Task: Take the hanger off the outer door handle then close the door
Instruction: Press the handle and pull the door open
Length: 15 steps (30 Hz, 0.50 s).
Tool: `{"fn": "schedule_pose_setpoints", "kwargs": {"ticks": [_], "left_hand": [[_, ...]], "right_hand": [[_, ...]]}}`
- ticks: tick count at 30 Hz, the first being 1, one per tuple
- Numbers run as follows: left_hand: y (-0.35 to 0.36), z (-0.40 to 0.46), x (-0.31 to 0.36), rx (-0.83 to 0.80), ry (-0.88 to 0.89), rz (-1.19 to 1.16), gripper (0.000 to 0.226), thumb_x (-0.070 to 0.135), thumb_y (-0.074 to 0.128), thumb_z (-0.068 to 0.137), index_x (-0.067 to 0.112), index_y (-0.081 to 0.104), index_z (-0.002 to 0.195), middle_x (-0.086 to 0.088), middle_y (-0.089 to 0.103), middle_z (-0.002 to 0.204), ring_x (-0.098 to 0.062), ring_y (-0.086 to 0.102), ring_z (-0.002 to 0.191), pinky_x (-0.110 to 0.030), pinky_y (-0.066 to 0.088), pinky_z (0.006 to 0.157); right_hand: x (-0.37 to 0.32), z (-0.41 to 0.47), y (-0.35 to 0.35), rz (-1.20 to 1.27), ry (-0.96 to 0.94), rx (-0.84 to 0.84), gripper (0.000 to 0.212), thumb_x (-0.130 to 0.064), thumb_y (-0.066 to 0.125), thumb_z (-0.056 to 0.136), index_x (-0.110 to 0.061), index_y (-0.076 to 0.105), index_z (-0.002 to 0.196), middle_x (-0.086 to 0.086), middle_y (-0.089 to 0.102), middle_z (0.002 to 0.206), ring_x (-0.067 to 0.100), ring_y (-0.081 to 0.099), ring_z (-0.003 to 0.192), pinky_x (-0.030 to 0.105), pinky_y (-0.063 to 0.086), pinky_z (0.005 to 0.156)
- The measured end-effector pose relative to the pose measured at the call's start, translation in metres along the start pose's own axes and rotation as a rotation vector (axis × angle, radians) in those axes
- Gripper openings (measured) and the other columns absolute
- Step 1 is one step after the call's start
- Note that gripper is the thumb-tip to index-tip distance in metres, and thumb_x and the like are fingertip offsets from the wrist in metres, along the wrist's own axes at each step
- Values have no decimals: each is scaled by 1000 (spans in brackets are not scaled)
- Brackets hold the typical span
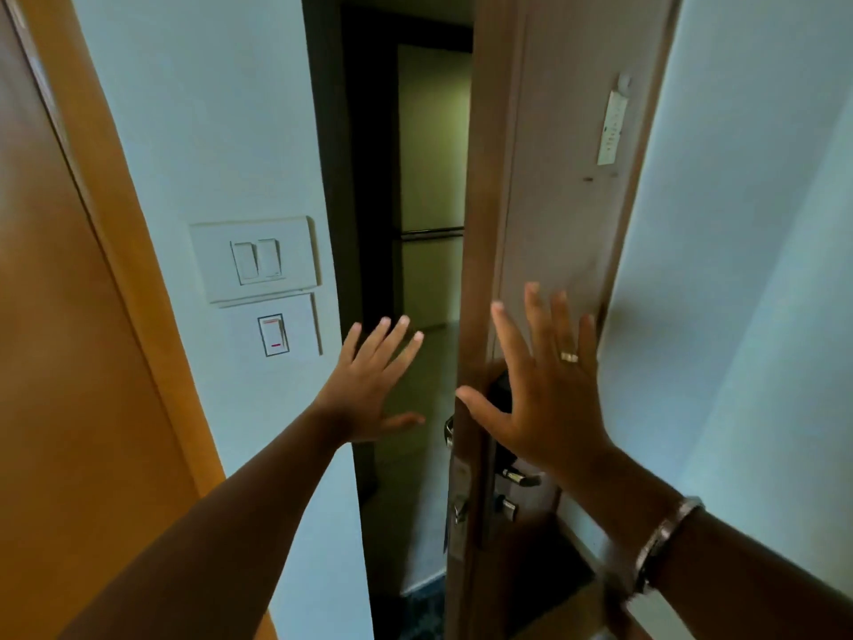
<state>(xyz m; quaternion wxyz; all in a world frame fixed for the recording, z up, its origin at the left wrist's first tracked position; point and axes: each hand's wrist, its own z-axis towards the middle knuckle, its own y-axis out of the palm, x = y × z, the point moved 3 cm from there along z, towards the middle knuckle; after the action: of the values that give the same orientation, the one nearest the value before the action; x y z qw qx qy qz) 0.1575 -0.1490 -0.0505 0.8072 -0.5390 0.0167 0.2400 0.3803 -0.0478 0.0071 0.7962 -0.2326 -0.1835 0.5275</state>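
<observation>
The brown wooden door (pixel 554 187) stands ajar, its edge facing me in the middle of the view. A dark gap shows the corridor beyond. My right hand (pixel 542 390) is spread flat in front of the door's inner face, just above the inner metal handle (pixel 521 478) and the dark lock plate. My left hand (pixel 369 385) hovers open in the gap left of the door edge, holding nothing. A sliver of the outer handle (pixel 448 431) peeks past the edge. No hanger on it is visible from here. A white hanger card (pixel 611 127) hangs from a hook on the inner face.
Two white switch plates (pixel 256 261) sit on the pale wall left of the gap. An orange-brown wooden panel (pixel 69 362) fills the far left. A pale wall (pixel 747 270) lies right of the door. The latch plate (pixel 459 505) shows on the door edge.
</observation>
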Motion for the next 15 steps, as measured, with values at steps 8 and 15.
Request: {"fn": "schedule_pose_setpoints", "kwargs": {"ticks": [8, 15], "left_hand": [[37, 29, 62, -161, 239, -151, 113, 96, 34, 72, 33, -14, 154, -5, -6, 161, -35, -3, 150, -62, -4, 116], [55, 58, 144, -170, 511, -211, 125, 101, 32, 66, 28, -20, 154, -2, -20, 163, -25, -28, 146, -52, -27, 112]], "right_hand": [[2, 33, -46, -292, -45, 89, 97, -80, 41, 82, -22, 15, 156, 22, 9, 162, 41, 1, 148, 60, 2, 117], [37, 35, -66, -475, 36, 79, 100, -81, 45, 79, -23, 18, 156, 20, 4, 163, 41, 0, 148, 51, -12, 117]]}}
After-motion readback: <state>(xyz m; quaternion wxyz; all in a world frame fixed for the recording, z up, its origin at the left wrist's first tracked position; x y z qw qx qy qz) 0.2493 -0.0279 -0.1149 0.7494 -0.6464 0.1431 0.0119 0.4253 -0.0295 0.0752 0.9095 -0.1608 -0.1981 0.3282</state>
